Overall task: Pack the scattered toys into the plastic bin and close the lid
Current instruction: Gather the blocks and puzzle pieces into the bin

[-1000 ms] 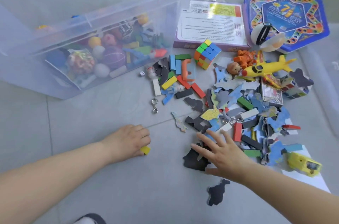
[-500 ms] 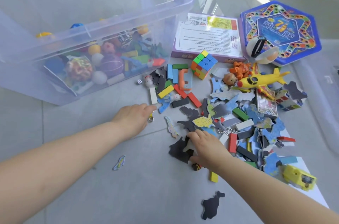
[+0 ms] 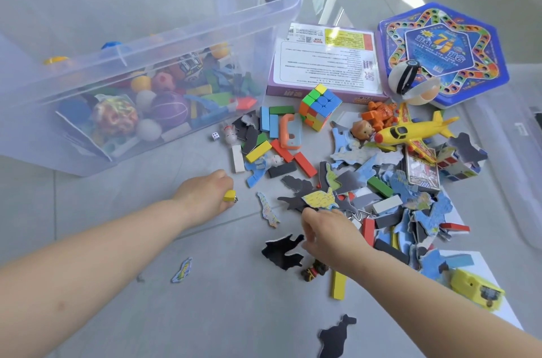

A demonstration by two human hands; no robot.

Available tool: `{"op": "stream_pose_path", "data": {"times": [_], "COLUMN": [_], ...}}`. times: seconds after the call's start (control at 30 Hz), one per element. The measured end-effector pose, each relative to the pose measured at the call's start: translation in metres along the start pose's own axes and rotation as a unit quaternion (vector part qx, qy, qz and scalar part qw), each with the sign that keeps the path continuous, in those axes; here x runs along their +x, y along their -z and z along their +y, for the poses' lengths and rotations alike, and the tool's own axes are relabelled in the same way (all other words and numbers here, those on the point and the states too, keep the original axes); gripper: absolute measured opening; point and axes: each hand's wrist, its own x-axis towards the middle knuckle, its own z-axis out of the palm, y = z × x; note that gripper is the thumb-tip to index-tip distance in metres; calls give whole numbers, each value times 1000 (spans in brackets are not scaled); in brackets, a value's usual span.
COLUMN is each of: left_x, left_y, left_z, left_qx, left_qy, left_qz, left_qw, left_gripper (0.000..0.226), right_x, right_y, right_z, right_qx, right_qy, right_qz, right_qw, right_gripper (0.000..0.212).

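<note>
Left hand (image 3: 205,196) grips a yellow piece (image 3: 229,195); right hand (image 3: 328,236) reaches, fingers (image 3: 311,214) curled downward.

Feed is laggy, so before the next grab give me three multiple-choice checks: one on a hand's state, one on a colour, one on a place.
1. The left hand: A lies flat, empty; B grips a small yellow piece; C points upward.
2. The toy airplane is: A green; B white; C yellow.
3. The puzzle cube lies: A on the floor before the purple box; B in the left hand; C atop the toy airplane.
B: it curls round the piece. C: fuselage and wings are yellow. A: it sits on tiles by the box's front.
</note>
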Motion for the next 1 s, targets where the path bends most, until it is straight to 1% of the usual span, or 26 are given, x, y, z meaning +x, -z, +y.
{"op": "stream_pose_path", "data": {"times": [0.07,0.1,0.17,0.2,0.23,0.27,0.3,0.33,0.4,0.43,0.47,0.5,0.57,0.6,0.67,0.83,0.9,1.0], "left_x": [-5,-8,-14,-17,-21,-24,-28,-30,-36,-38,-40,-41,-44,-46,-48,-52,-53,-57], "left_y": [0,-1,-2,-1,-1,1,3,4,8,10,11,13,15,16,17,19,19,17], "left_z": [-4,-6,-12,-13,-14,-15,-16,-17,-20,-22,-25,-27,-31,-32,-35,-40,-42,-45], "left_qx": [-41,-67,-109,-120,-125,-132,-140,-148,-158,-163,-167,-168,-166,-163,-161,-165,-165,-161], "left_qy": [29,44,61,65,66,65,63,61,60,60,60,60,56,53,50,49,46,44], "left_qz": [7,10,17,23,32,46,62,79,104,111,115,117,120,124,133,144,141,138], "left_qw": [999,997,992,990,989,988,986,984,980,978,977,977,977,977,977,974,975,976], "left_gripper": [18,19,20,19,18,16,14,19,31,32,31,30,28,27,27,26,26,27], "right_x": [3,5,8,9,10,11,12,14,22,26,30,33,38,40,42,45,46,43], "right_y": [9,15,28,32,32,29,25,19,12,12,15,19,29,33,39,43,41,35], "right_z": [2,3,4,4,4,2,-3,-7,-9,-8,-6,-3,3,7,12,14,12,7], "right_qx": [77,82,25,-12,-45,-75,-106,-132,-167,-175,-184,-199,-249,-263,-259,-216,-224,-213], "right_qy": [-22,-19,-8,2,11,12,7,-4,-43,-62,-71,-61,-10,5,-15,-87,-99,-104], "right_qz": [-4,12,66,72,58,28,-1,-20,-35,-34,-30,-23,-15,-20,-39,-60,-58,-36], "right_qw": [997,996,997,997,997,997,994,991,984,982,980,978,968,965,965,971,968,971], "right_gripper": [22,18,11,22,43,64,80,90,97,95,88,77,54,49,47,54,49,33]}}
